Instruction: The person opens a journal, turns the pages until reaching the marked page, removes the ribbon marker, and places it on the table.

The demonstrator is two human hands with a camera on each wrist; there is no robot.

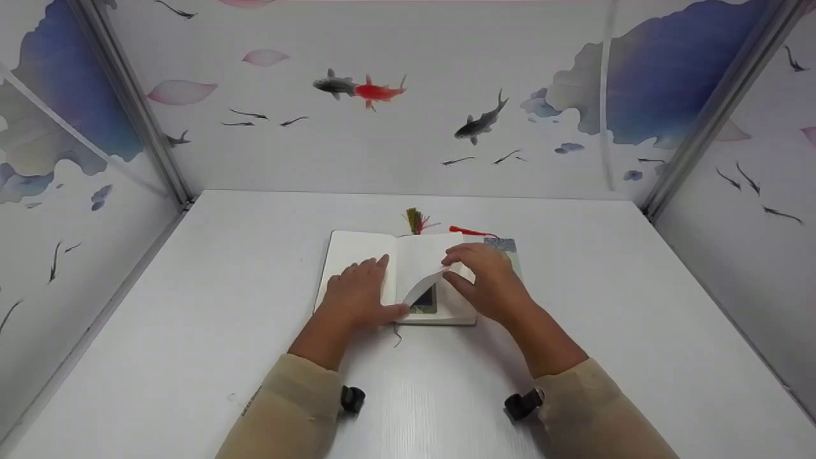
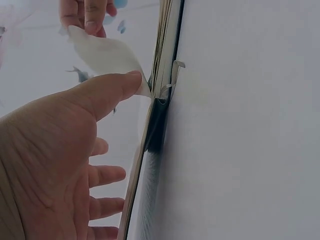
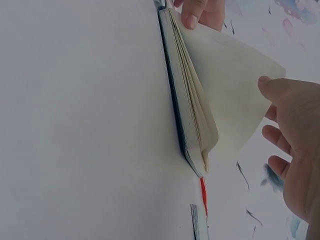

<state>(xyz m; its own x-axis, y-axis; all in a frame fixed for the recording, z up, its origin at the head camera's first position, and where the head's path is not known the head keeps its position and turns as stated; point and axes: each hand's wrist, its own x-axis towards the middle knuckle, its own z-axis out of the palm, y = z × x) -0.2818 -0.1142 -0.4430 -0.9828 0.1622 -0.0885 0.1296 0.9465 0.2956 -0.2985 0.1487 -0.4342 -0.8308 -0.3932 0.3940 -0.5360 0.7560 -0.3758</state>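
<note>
An open notebook (image 1: pixel 357 245) with blank cream pages lies on the white table. My left hand (image 1: pixel 360 290) rests on its left page, fingers extended, the thumb reaching across the fold near the bottom edge. With thumb and fingers my right hand (image 1: pixel 488 277) pinches the outer edge of a single page (image 3: pixel 230 60), which curves up off the right side. Beneath that raised page, part of a dark card with a green border (image 1: pixel 429 301) shows; the rest of it is hidden. In the left wrist view, the left thumb (image 2: pixel 117 87) touches the page near the spine.
A green and red tassel (image 1: pixel 414 221) sticks out above the notebook. Beside its right edge lies a pale green bookmark (image 1: pixel 502 244) with a red tassel (image 1: pixel 468 231), partly covered. A thin ribbon (image 1: pixel 398 335) hangs from the bottom. Printed panels (image 1: pixel 408 159) enclose the table.
</note>
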